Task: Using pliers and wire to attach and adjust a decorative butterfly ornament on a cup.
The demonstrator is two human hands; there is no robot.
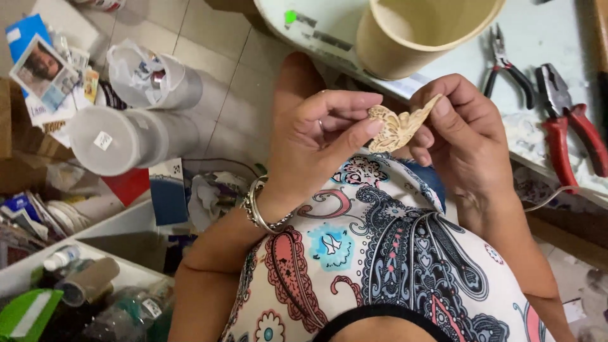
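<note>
1. She holds a small carved butterfly cut-out, pale wood by the look of it, above her lap just before the workbench.
2. The left hand pinches its left wing between thumb and fingers; the right hand pinches its right wing tip.
3. The fretwork looks fully cut, so I judge this to be inspection or finishing.
4. The red pliers and black pliers lie untouched on the bench, beside a tan cylinder.

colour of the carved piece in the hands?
Pale tan carved piece, lacy openwork; head view.
</note>
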